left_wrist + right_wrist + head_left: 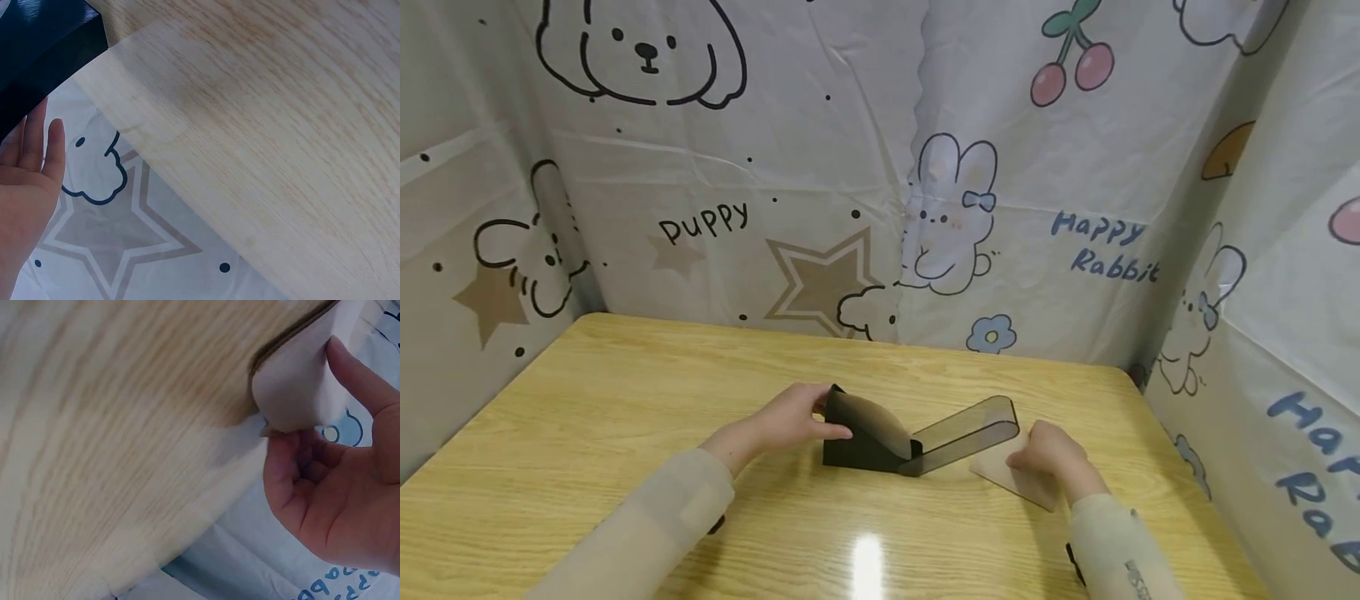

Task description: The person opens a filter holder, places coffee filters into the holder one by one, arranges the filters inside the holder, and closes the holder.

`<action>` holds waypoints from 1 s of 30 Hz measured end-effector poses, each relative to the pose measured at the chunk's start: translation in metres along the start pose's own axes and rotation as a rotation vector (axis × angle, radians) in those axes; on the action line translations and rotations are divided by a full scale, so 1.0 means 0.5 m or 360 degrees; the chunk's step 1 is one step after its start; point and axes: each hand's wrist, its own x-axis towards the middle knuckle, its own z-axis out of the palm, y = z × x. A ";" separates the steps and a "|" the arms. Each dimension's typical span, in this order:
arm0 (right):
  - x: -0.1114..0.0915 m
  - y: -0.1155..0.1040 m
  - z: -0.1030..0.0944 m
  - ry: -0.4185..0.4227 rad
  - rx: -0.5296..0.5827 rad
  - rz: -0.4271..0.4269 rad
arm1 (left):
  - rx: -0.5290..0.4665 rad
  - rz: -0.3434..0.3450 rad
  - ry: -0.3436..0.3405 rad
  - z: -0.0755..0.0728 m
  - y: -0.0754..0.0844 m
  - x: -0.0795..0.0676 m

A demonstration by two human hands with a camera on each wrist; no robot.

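Observation:
A black box (859, 443) with a sloping top edge stands on the table, its smoky see-through lid (962, 433) swung out to the right. My left hand (793, 417) grips the box at its tall left end, thumb on the near side and the other fingers behind. Just right of the lid, my right hand (1056, 457) pinches a thin beige stack of paper-like sheets (294, 394), which has a rounded corner. The thumb presses on its face and the other fingers curl under its edge. What lies inside the box is hidden from view.
The wood-grain table (647, 375) reaches back to a pale curtain (820, 183) printed with cartoon animals, which also hangs along the left and right sides. A bright light reflection shows on the table near the front.

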 end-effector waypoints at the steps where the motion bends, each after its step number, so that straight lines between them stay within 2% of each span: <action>1: 0.001 -0.001 -0.001 0.0004 0.0006 0.0002 | 0.0008 0.0001 0.0003 -0.001 0.000 0.000; 8: 0.001 0.002 -0.005 0.0084 -0.0025 0.0056 | 0.0022 0.0011 0.0009 -0.001 0.001 -0.001; 17: -0.005 0.015 -0.017 0.0225 0.0086 0.0003 | 0.0017 0.0010 0.0008 0.000 0.002 0.000; 22: -0.008 0.019 -0.022 0.0271 0.0064 -0.0024 | 0.0015 0.0004 0.0010 -0.001 0.004 -0.001; 30: -0.011 0.022 -0.032 0.0354 0.0042 0.0096 | 0.0019 -0.0010 0.0019 -0.002 0.006 -0.001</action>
